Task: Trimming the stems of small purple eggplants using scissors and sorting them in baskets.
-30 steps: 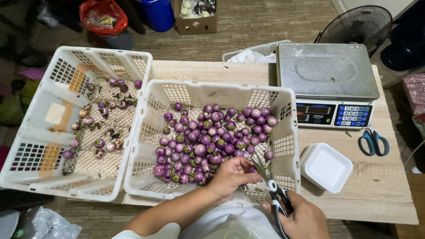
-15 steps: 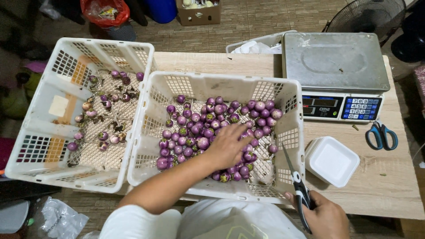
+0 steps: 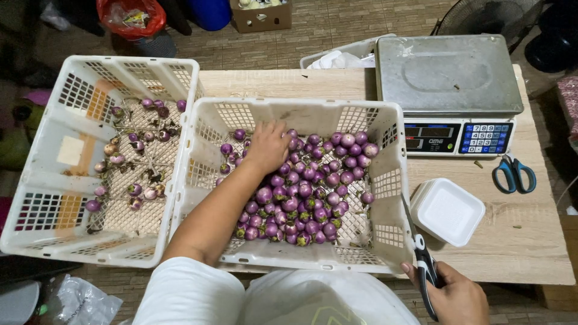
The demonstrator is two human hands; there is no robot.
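Head view. Our left hand [image 3: 268, 146] lies palm down, fingers spread, on the small purple eggplants [image 3: 301, 192] at the far-left part of the near white crate [image 3: 385, 180]; whether it pinches one, we cannot tell. Our right hand [image 3: 454, 298] is just off the crate's near-right corner, closed around black-handled scissors [image 3: 421, 265], blades pointing up along the crate wall. A second white crate [image 3: 72, 150] touches its left side, holding a few eggplants. Right of the crate on the bench [image 3: 530, 241]: white foam tray [image 3: 448, 210], blue scissors [image 3: 513, 174], digital scale [image 3: 448, 90].
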